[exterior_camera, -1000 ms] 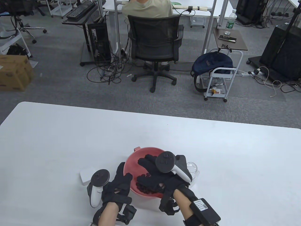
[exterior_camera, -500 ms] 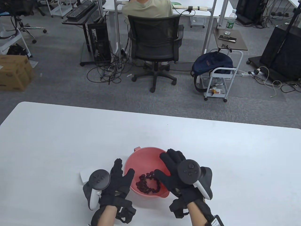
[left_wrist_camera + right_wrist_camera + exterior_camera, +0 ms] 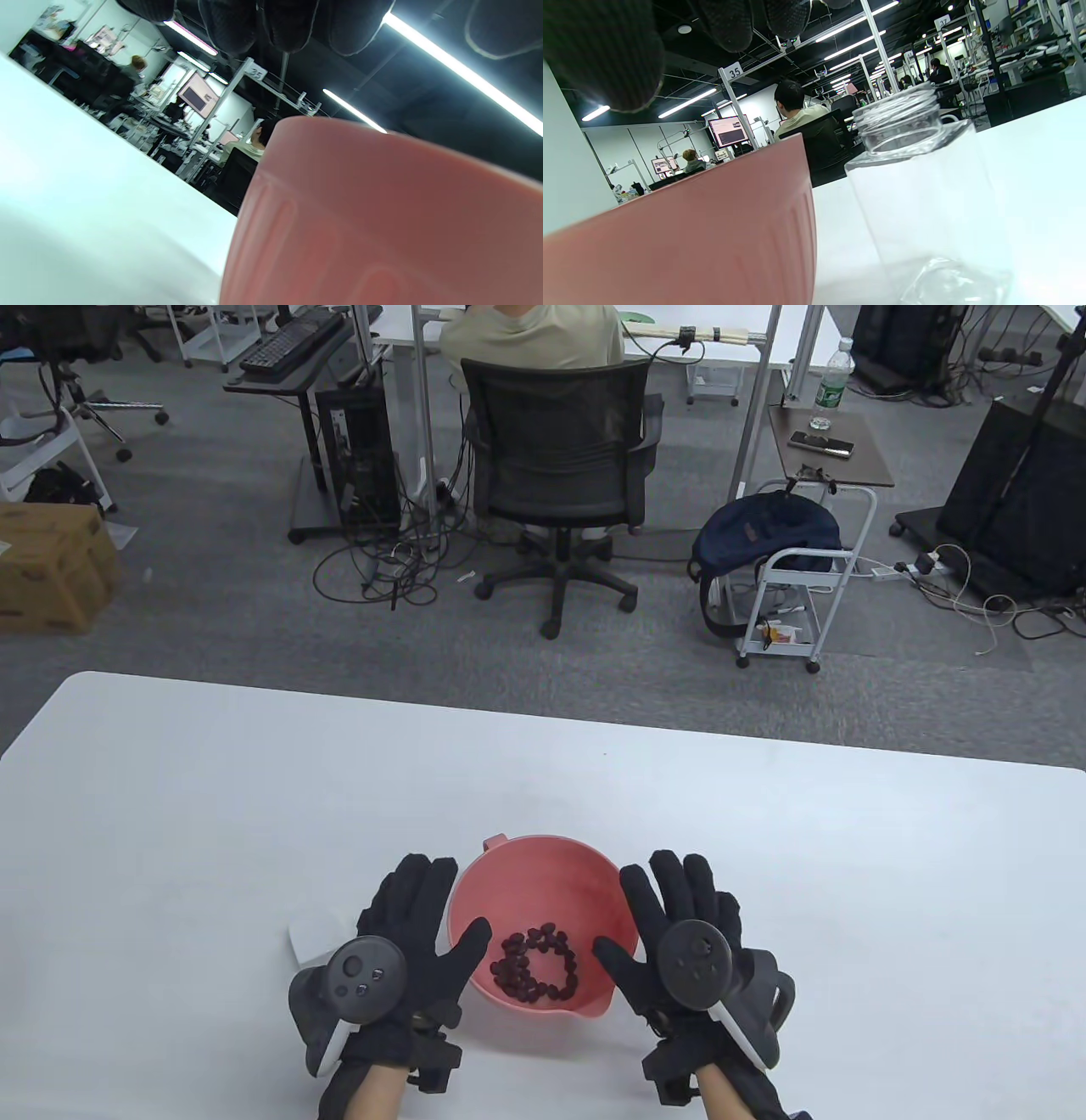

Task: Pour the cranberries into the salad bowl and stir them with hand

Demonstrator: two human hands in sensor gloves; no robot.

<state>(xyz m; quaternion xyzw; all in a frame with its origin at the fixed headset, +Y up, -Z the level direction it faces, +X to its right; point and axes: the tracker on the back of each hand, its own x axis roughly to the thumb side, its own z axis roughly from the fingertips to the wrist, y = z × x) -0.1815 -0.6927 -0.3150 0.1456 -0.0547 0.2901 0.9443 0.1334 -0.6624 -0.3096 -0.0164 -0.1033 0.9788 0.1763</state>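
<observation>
Cranberries uncovered in salad bowl; right hand withdrawn beside it.

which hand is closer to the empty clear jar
Right. The right hand hovers over the clear jar, which stands just right of the pink bowl. The left hand lies across the bowl, on its left side.

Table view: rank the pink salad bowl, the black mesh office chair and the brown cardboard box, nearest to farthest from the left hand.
From the left hand:
1. Pink salad bowl, right beside it, on its right.
2. Black mesh office chair, on the floor beyond the table's far edge.
3. Brown cardboard box, far left on the floor; too close to the chair to rank firmly.
</observation>
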